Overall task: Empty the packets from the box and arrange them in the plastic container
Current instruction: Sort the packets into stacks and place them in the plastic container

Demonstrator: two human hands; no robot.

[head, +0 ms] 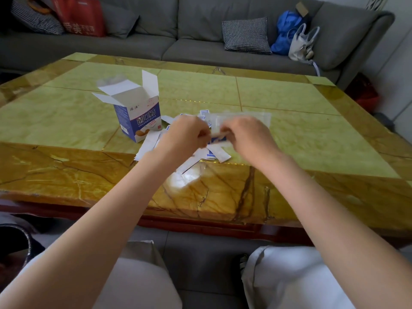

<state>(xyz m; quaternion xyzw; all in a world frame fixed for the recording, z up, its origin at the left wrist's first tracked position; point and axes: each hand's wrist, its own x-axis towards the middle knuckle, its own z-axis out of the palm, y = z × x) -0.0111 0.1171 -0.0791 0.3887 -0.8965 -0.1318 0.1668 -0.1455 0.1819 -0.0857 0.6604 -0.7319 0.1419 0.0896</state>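
Both hands are up over the middle of the table (289,134), close together, with their fingers curled. The left hand (185,132) and the right hand (247,134) look like they pinch a small packet (217,139) between them, but that spot is blurry, so I cannot tell just how each one holds it.

A see-through plastic container (260,118) sits just behind the right hand, on the far side. It is hard to see because it is clear and the hand hides part of it.

Lots of little white and blue packets (219,153) lie in a messy pile on the table, under and around the hands. Some poke out on the left by the box, some on the near side by the table's brown edge.

A blue and white box (139,118) stands upright to the left of the hands. Its top flaps are open and stick up.

Far behind the table is a grey sofa (189,36). On it sit a checked cushion (246,35), a blue bag (286,30), a white bag (301,44) and, far left, a red bag (81,16).
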